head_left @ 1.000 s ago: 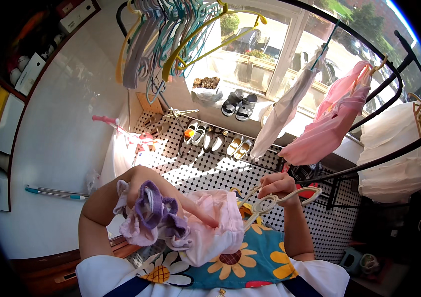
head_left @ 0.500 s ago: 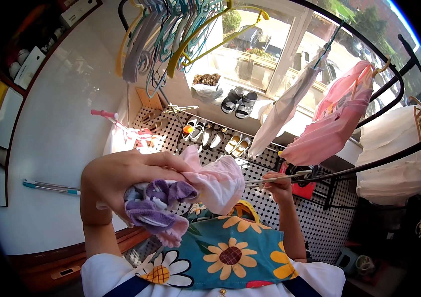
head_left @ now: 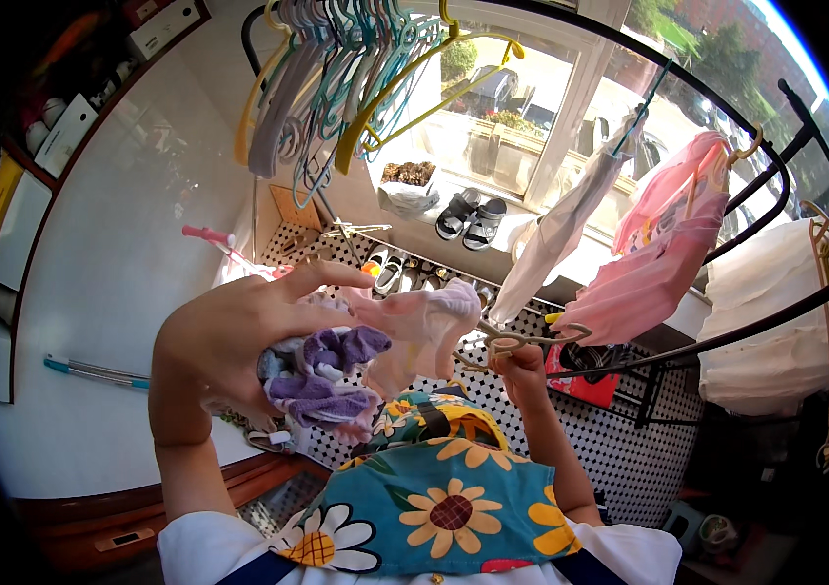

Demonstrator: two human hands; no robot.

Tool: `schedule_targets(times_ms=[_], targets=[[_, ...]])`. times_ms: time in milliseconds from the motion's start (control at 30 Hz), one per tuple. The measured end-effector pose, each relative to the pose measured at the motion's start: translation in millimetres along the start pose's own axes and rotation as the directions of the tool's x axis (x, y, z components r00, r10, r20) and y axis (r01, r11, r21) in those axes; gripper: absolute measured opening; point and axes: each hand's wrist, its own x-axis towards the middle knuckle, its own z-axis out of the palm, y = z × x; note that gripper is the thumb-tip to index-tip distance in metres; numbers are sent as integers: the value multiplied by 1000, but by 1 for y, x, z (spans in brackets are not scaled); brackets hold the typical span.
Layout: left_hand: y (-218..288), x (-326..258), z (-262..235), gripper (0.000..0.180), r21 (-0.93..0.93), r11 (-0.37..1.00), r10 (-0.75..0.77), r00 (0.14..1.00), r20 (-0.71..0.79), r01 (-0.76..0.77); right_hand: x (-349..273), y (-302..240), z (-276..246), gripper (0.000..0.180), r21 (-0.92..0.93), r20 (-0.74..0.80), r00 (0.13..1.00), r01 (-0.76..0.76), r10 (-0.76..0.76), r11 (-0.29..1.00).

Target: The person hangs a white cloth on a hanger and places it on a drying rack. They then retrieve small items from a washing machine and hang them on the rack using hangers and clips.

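My left hand [head_left: 215,336] is closed round a bunch of small laundry. In it are purple-and-white knit pieces that look like socks [head_left: 322,375], crumpled below the palm. A pale pink cloth [head_left: 400,327] stretches from its fingers to the right; its exact kind I cannot make out. My right hand [head_left: 517,368] grips a light grey clothes hanger [head_left: 571,334] near the cloth's right end. Part of the hanger lies behind the pink cloth, and I cannot tell whether they touch. An apron with large flowers [head_left: 453,507] covers my front.
Many-coloured hangers [head_left: 336,88] crowd the rack's left part. A whitish garment [head_left: 566,224], a pink garment [head_left: 663,239] and a white ruffled one [head_left: 761,312] hang at the right. Black sandals [head_left: 470,216] stand on the window ledge, other shoes [head_left: 390,273] below. A white surface [head_left: 93,292] fills the left.
My right hand has shifted a little left and the hanger has turned, so its bent outline shows. The pink cloth is spread wider, and my left hand's fingers have lifted.
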Motion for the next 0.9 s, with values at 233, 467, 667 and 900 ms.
schedule_targets(times_ms=[233,467,667,900], targets=[[-5,17,-9,67,-4,995,-100,990,99,101,19,-27,13,25,-252,105,984,169,-146,953],[-32,32,-6,67,-367,876,-318,947,50,314,39,-59,44,22,-682,-53,934,224,-352,696],[-34,27,-5,63,-626,691,-503,863,-56,362,8,-39,80,26,-835,538,558,457,-632,-308],[-37,9,7,63,-676,685,-494,855,-158,271,32,-10,83,38,-920,257,853,360,-455,156]])
